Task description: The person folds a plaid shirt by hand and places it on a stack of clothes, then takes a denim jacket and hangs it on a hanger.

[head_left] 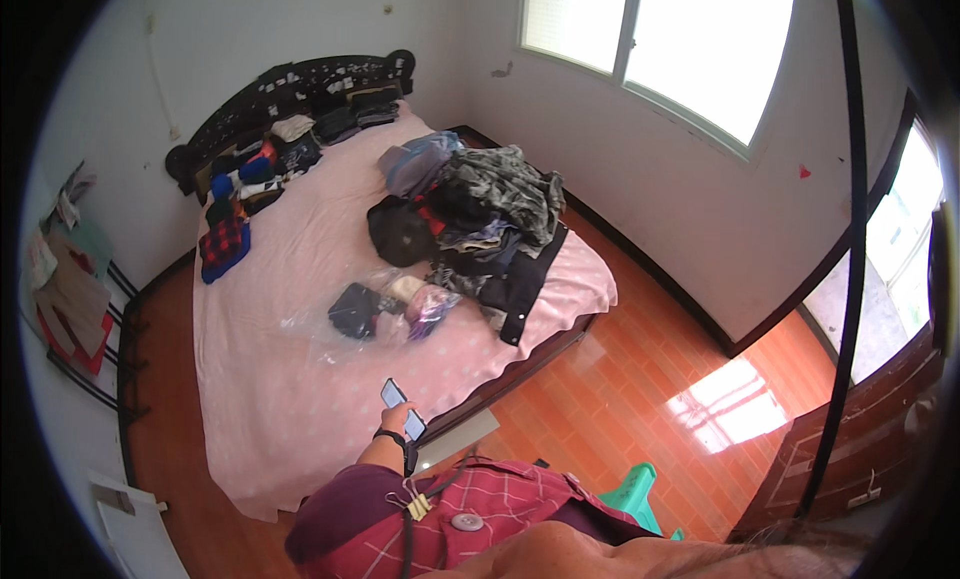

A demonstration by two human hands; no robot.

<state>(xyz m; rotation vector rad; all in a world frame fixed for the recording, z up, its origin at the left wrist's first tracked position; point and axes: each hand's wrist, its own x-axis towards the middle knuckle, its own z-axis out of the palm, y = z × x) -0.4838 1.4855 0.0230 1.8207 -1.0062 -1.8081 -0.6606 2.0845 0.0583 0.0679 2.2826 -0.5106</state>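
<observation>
My left hand [397, 418] is closed around a smartphone [413, 426] with a lit, pale screen. It is held low, over the near edge of the bed [300, 409]. A dark band circles that wrist, below a purple sleeve [345, 514]. My right hand does not show. Just beyond the phone, a clear plastic bag [310, 319] lies on the pink sheet with small bundles in and around it, one of them dark [354, 311]. Farther back sits a heap of clothes [500, 194] in grey camouflage and black, with a dark cap-like item [400, 231] beside it.
Folded clothes [225, 247] line the bed's far left, below a dark carved headboard [270, 99]. A green plastic stool [633, 496] stands on the orange floor at the lower right. A rack with bags [75, 289] stands by the left wall. A dark strap or pole crosses the right side.
</observation>
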